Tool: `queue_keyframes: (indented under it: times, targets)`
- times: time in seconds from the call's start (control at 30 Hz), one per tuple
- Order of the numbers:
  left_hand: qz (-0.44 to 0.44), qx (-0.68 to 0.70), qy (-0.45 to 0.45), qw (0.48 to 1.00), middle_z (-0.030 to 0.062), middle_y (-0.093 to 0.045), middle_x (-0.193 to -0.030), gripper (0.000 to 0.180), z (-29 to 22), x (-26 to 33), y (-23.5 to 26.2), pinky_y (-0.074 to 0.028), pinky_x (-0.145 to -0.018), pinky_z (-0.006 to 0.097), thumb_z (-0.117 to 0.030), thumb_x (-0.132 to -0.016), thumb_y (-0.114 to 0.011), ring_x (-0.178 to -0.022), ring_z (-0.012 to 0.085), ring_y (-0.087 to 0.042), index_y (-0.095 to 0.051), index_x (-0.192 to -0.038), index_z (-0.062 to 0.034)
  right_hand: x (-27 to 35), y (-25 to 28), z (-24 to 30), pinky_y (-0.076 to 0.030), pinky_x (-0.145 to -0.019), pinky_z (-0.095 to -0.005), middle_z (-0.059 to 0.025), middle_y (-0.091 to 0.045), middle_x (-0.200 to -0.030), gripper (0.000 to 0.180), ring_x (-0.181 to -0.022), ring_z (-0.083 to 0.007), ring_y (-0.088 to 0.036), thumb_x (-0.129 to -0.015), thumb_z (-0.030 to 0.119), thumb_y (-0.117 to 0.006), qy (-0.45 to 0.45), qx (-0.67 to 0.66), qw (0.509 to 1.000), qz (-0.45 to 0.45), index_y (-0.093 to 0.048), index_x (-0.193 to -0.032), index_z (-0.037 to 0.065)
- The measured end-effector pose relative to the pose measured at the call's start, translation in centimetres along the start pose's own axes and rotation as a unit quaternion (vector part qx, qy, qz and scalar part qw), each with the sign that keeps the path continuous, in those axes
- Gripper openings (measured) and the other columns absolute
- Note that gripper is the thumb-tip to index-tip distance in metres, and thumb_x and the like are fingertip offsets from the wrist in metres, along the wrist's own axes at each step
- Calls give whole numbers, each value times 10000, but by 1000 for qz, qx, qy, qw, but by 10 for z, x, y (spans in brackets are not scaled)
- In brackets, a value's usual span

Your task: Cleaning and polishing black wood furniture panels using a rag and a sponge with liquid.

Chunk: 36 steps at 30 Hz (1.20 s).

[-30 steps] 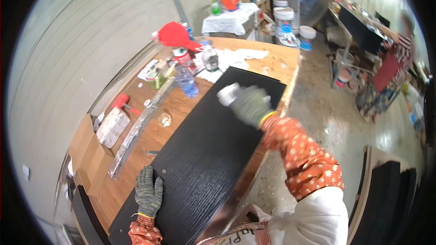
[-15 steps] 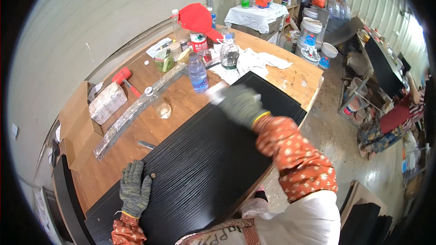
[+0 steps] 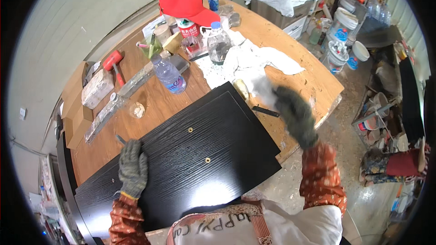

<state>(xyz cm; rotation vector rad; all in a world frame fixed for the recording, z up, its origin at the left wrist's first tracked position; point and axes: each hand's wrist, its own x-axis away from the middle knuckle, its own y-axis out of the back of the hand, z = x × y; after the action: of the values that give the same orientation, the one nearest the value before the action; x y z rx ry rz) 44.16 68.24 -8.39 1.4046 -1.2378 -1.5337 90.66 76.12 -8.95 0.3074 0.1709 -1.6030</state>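
Observation:
A black wood-grain panel [image 3: 181, 163] lies across the near side of the table, with brass-coloured inserts in its face. My left hand [image 3: 132, 168], in a grey-green knitted glove, rests flat on its left part, fingers stretched out. Past the panel's far right edge is my right hand [image 3: 297, 115], gloved alike and smeared by motion. At its fingertips is a blurred whitish wad that looks like cloth [image 3: 263, 90]. Below that wad a short black strip [image 3: 266, 111] lies on the table, and a yellowish object [image 3: 241, 89] rests beside the panel's far corner.
Beyond the panel stand a purple-labelled bottle [image 3: 169, 75], a blue-capped jug [image 3: 218, 45] and a red cap [image 3: 186, 3]. White cloth [image 3: 259, 59] is spread behind. A red mallet [image 3: 113, 63], block [image 3: 98, 90] and cardboard box [image 3: 75, 113] are at left. Another person [image 3: 399, 165] is far right.
My right hand has moved right, from over the panel to beyond its edge, with the whitish wad. The view has shifted; the panel's inserts now show. My left hand stays on the panel.

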Motion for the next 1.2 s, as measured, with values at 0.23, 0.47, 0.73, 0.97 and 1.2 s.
queue_keyframes:
  times: [0.23, 0.47, 0.73, 0.97, 1.2]
  targets:
    - [-6, 24, -61, 998, 182, -522, -1372, 387, -75, -58, -22, -347, -1109, 443, -160, -960, -553, -1302, 351, -469, -526, -1321, -21, 18, 4, 5, -478, -932, -394, -89, -601, -1208, 379, -1088, -265, -585, -828, 150, -714, 202, 229, 915, 263, -636, -1197, 120]
    - [-9, 39, 6, 999, 184, -555, -1334, 356, -79, -60, -14, -390, -1070, 442, -163, -950, -577, -1256, 353, -514, -561, -1280, -29, -74, 43, -58, -449, -948, -436, -121, -633, -1162, 366, -1084, -315, -574, -798, 224, -744, 130, 443, 885, -56, -663, -1126, 84]
    - [-28, 49, 28, 998, 183, -600, -1270, 311, -84, -64, -13, -425, -1038, 435, -135, -932, -597, -1205, 355, -556, -601, -1219, -16, -208, -5, -117, -456, -927, -466, -128, -632, -1165, 342, -1099, -312, -585, -826, 308, -681, 77, 579, 810, 47, -641, -1108, 119]
    - [-61, 183, 94, 977, 165, -613, -1260, 364, -67, -57, -19, -431, -1035, 401, -124, -901, -652, -1193, 315, -572, -593, -1246, -25, -255, 29, -111, -531, -782, -379, -137, -678, -951, 200, -871, -288, -666, -932, 241, -585, 224, 349, 903, -114, -638, -1056, 93]
    - [-251, 837, 53, 483, 163, -623, -1182, 811, -150, -134, -11, -355, -1103, 439, -425, -845, -714, -1137, 346, -578, -367, -1439, 4, -147, -82, 64, -525, -832, -409, -154, -626, -1134, 374, -991, -284, -635, -874, 199, -647, 436, 153, 882, 87, -596, -1205, 33]
